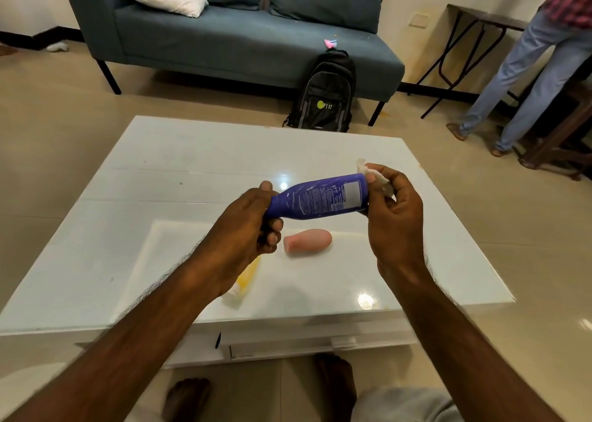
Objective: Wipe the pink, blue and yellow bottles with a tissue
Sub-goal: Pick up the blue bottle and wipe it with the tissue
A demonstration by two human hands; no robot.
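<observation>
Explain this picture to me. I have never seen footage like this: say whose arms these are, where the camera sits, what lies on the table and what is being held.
There is no machine here. Someone wears a wide-angle camera on the head, so the single picture looks forward and down at their own two arms. The left hand grips the narrow end of a blue bottle, held sideways above a glossy white table. The right hand pinches a white tissue against the bottle's wide end. On the table lie a pink bottle on its side and a yellow bottle, partly hidden behind the left forearm. Beyond the table are a blue sofa, a black backpack on the floor and a second person at the right edge.
</observation>
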